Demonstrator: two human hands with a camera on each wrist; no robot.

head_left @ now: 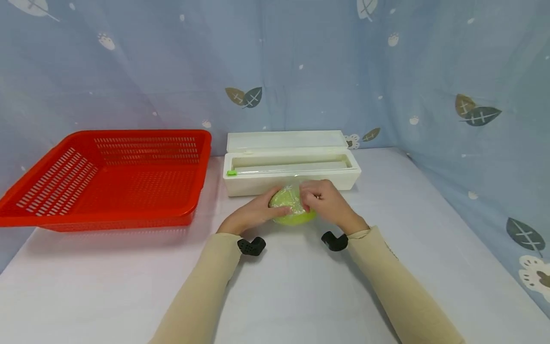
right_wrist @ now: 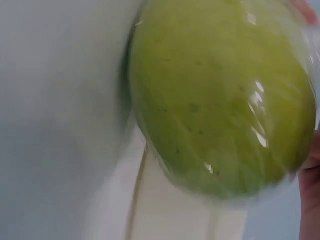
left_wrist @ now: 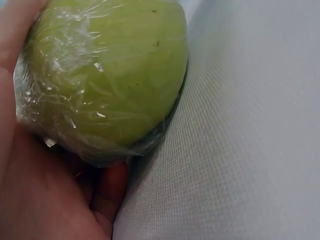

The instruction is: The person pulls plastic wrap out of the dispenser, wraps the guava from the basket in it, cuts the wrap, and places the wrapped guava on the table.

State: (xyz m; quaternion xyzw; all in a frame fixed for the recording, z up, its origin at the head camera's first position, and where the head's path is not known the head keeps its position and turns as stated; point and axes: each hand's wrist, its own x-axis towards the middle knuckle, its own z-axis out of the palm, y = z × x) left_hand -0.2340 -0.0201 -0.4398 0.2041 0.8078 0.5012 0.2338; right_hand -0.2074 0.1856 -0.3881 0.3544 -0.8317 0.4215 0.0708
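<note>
A smooth yellow-green fruit (head_left: 296,219) with small dark specks sits on the table, covered in clear, wrinkled cling film (left_wrist: 75,100). My left hand (head_left: 253,211) holds it from the left, thumb on the near side and fingers round the far side. At the fruit's upper right, my right hand (head_left: 324,200) has curled fingers that pinch the film, which stands up slightly there. The right wrist view shows the film lying glossy over the fruit (right_wrist: 220,100). Just behind stands a white cling film box (head_left: 292,180), its lid raised and a roll (head_left: 292,167) inside.
A red slotted plastic basket (head_left: 116,222) stands to the left on the white-covered table (head_left: 275,296). A small green slider (head_left: 232,173) sits at the left of the box's front edge. A blue patterned curtain (head_left: 301,86) hangs behind and along the right.
</note>
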